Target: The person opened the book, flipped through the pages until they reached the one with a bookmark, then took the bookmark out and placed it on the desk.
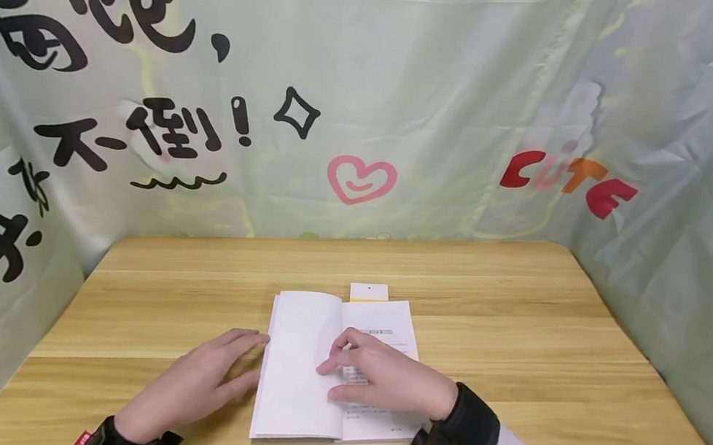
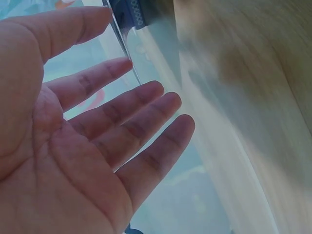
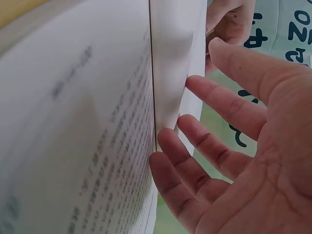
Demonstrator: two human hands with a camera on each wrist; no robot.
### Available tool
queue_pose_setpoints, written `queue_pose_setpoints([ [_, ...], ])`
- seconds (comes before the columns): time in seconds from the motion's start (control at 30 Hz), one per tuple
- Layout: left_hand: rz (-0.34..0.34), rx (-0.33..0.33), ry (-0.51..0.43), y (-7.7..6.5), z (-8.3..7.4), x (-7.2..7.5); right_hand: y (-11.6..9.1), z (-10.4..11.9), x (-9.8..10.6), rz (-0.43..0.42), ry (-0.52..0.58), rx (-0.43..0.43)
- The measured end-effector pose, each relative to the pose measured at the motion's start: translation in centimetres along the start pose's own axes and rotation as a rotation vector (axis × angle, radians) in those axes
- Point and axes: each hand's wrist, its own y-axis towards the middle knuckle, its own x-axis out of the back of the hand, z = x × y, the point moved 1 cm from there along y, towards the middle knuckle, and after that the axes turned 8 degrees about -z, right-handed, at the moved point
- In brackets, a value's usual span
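Observation:
An open book [image 1: 300, 370] lies on the wooden table, its left page blank and its right page [image 1: 392, 344] printed with text. My left hand [image 1: 200, 381] rests at the book's left edge, fingertips right at the page side; the left wrist view shows its palm [image 2: 63, 161] with fingers spread. Over the spine reaches my right hand [image 1: 385, 376], loosely bent, its fingertips at the inner part of the blank page. In the right wrist view that hand's fingers [image 3: 178, 187] lie along the gutter beside the printed lines. Nothing is gripped by either hand.
A small white card [image 1: 369, 292] with a yellow strip pokes out above the book's right page. The wooden table [image 1: 549, 332] extends around the book. A pale printed cloth [image 1: 449, 101] with lettering and a pink heart hangs behind and at both sides.

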Motion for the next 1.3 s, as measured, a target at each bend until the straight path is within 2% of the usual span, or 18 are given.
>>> queue_pose_setpoints([
  [0.3,-0.018,-0.002,0.010,0.1,-0.4,0.2,-0.1,0.3,-0.1,-0.003,-0.027,-0.013],
  [0.53,-0.031,-0.010,0.023,0.4,-1.1,-0.1,0.0,0.3,-0.1,-0.008,-0.055,0.009],
  [0.97,-0.044,-0.164,0.004,0.1,-2.9,-1.7,0.1,0.3,-0.3,-0.006,-0.068,0.046],
  [1.3,0.060,-0.168,-0.016,-0.3,-3.6,-2.5,0.2,0.2,-0.4,-0.001,-0.052,0.055],
])
